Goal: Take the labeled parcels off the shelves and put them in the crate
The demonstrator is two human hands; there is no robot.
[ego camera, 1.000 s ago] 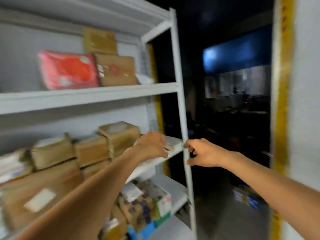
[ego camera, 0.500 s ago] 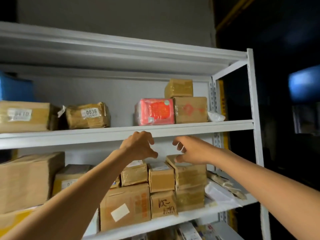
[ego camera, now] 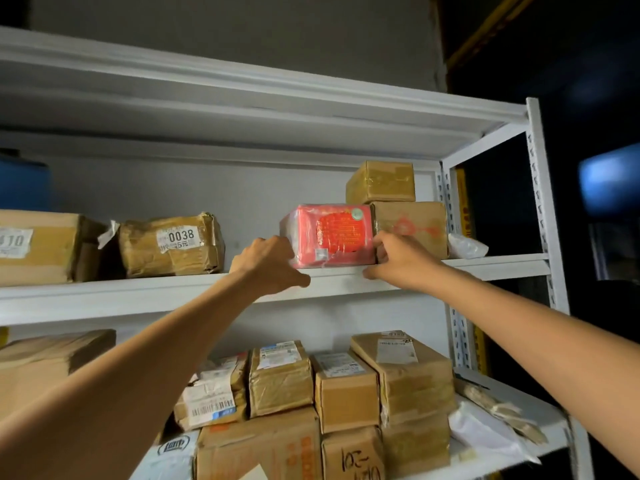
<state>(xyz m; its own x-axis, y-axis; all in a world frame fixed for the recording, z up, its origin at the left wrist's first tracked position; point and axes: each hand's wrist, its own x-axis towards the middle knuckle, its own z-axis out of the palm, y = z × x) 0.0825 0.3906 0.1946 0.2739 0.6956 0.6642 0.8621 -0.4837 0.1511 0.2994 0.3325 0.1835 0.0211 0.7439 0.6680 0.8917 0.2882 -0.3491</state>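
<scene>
Gripping with both hands: left hand curled round the left edge of the red parcel, thumb stretched along the shelf lip below it. Right hand had its fingers tucked in at the parcel's lower right corner. Parcel sat at the front edge of the middle shelf. Right face touched a brown box, with a smaller box stacked on that. Left side open as far as the 0038 parcel. Open gap above, up to the upper shelf.

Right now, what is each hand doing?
Left hand: grips the red parcel's left side.
Right hand: grips its right side.
</scene>
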